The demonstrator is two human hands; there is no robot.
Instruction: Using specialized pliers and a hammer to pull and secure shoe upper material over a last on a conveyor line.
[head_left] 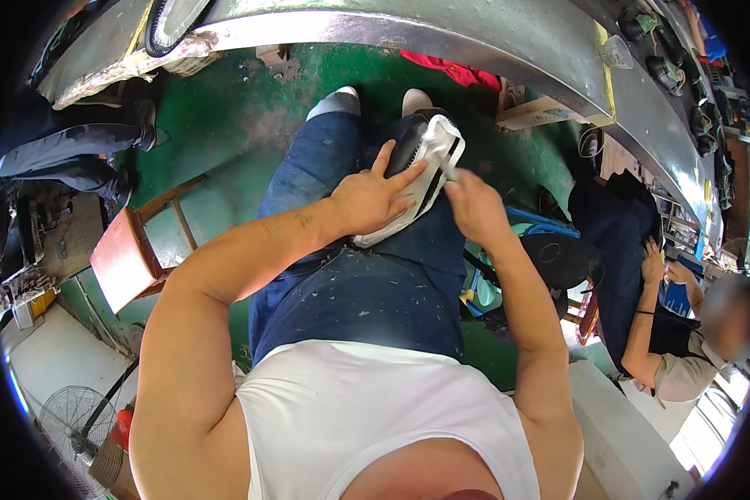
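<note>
Across my thighs lies a shoe (402,218) with its whitish underside turned up and dark upper at one edge. My left hand (367,198) rests on it, fingers spread across the near part and side. My right hand (477,210) is closed round a metal hand tool (448,170), whose blurred end is over the shoe's underside, near its middle. Motion blur hides the tool's exact kind and whether it touches the shoe. My palms and the shoe's far side are hidden.
A long metal workbench (350,32) curves across the far side. On my left stands a wooden stool (127,258), with a fan (79,425) behind it. A red cloth (454,71) lies under the bench. Another person (683,350) works on my right, beside a dark round seat (562,260).
</note>
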